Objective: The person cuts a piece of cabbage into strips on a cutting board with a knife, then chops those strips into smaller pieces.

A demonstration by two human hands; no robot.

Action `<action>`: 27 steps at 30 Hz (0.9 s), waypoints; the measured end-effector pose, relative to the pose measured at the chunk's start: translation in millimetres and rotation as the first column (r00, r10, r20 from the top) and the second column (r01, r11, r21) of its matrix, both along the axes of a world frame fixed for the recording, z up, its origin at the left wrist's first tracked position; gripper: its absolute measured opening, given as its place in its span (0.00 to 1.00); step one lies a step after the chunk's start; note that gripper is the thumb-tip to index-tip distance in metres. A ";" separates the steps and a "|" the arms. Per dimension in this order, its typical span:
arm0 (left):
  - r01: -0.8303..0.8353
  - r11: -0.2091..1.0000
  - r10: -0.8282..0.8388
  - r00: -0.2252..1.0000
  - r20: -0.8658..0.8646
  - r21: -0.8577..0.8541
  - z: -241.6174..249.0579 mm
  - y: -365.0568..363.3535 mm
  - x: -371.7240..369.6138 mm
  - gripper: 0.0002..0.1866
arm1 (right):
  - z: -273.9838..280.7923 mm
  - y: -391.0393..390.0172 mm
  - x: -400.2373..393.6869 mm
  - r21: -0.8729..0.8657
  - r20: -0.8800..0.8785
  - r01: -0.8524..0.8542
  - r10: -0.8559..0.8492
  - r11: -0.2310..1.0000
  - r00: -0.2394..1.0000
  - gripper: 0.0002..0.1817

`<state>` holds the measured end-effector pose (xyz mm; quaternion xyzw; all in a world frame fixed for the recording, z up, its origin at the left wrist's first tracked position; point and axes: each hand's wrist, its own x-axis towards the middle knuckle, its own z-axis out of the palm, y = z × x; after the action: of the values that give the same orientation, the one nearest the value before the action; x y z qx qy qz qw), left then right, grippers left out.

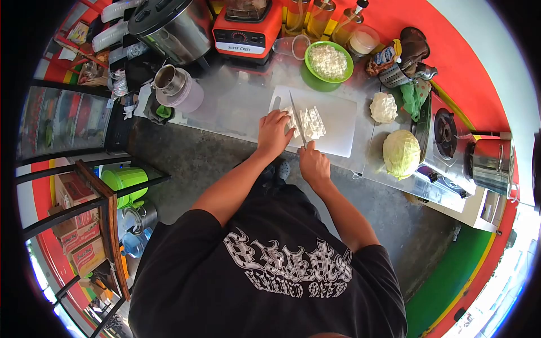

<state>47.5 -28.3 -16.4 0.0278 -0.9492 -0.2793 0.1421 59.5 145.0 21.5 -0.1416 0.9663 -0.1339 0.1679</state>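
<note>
Our left hand (274, 130) pins crisp, crumbly cabbage (309, 122) to the cutting board (338, 127); our right hand (314, 164) is clamped on the knife (297, 119), best held by its handle.

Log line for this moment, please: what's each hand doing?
left hand: steadies cabbage piece | right hand: grips knife, blade on cabbage | cutting board: under both

You stand in a small food-stall kitchen: steel counter (236, 107), gas stove (445, 135), blender (246, 31), big stockpot (174, 25), cutting board (338, 121).
</note>
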 end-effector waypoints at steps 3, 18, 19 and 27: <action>-0.042 0.997 0.044 0.999 0.032 -0.068 -1.2 1.4 3.8 0.21 | -0.1 3.5 7.8 0.013 0.026 -0.031 0.031 0.999 0.999 0.17; -0.061 0.997 0.065 0.995 0.079 -0.046 2.9 5.2 3.9 0.19 | -2.4 7.4 7.6 0.099 0.124 -0.099 0.087 0.990 0.988 0.17; -0.057 0.997 0.060 0.995 0.081 -0.046 2.4 5.1 3.5 0.19 | -1.4 5.9 5.7 0.140 0.095 -0.127 0.115 0.982 0.989 0.13; -0.011 0.998 0.015 0.997 0.077 -0.056 4.7 -0.1 1.9 0.19 | -9.6 -23.5 -30.9 0.143 0.042 -0.145 0.140 0.979 0.989 0.09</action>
<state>49.4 -28.4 -11.7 0.0408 -0.9612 -0.2506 0.1080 28.6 121.5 12.0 -0.1957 0.9581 -0.0529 0.2023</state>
